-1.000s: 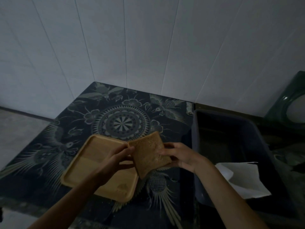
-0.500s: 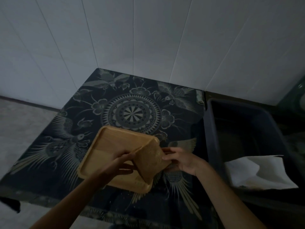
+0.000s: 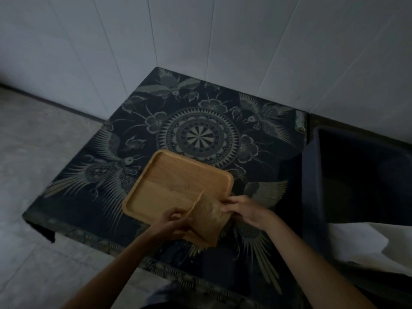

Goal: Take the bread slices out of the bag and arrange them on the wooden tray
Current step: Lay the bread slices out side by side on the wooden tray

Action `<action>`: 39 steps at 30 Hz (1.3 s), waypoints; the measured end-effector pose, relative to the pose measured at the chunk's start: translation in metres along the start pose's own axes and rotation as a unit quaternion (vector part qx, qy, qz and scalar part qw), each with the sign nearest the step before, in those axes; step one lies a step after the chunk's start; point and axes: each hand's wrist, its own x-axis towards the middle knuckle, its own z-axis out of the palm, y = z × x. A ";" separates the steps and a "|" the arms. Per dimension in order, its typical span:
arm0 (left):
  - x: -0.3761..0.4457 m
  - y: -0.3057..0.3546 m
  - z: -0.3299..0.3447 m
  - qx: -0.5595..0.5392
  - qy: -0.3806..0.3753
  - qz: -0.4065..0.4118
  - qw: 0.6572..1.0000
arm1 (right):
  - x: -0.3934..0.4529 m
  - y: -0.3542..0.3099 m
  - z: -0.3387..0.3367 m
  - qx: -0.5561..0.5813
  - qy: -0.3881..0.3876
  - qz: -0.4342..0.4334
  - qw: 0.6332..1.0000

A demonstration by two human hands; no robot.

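a: going from the left, what room is there?

b: pale floor [image 3: 33, 175] runs along the left, then the table [image 3: 156, 103] edge drops off near its left corner. its dark cloth shows bare patterned ground to the left of the wooden tray [image 3: 165, 175] and beyond it, up to the white panelled wall [image 3: 200, 30]. the tray lies flat, turned at an angle, its near rim close to the table's front edge.

a: and the bread?

b: one bread slice [image 3: 210, 221] is held tilted over the tray's near right corner, its lower edge hanging past the rim toward the front of the table. the left hand [image 3: 172, 226] is closed on its left edge, fingers curled round it. the right hand [image 3: 243, 210] pinches the right edge with the fingertips. most of the tray floor is bare wood.

a: surfaces?

b: the slice is tan, roughly square, with a thin paler crust line and a grainy face. the tray is smooth light wood, rounded corners, low raised rim. the cloth is near black with pale birds, flowers and a round medallion. further right sits a dark bin [image 3: 356, 179] with steep walls, just beside the table, and a white crumpled sheet [image 3: 367, 246] lies across its near edge. i cannot tell what that sheet is.
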 end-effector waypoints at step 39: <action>0.013 0.025 0.013 0.304 0.151 0.061 0.939 | -0.020 0.061 0.071 0.144 0.186 -0.052 0.970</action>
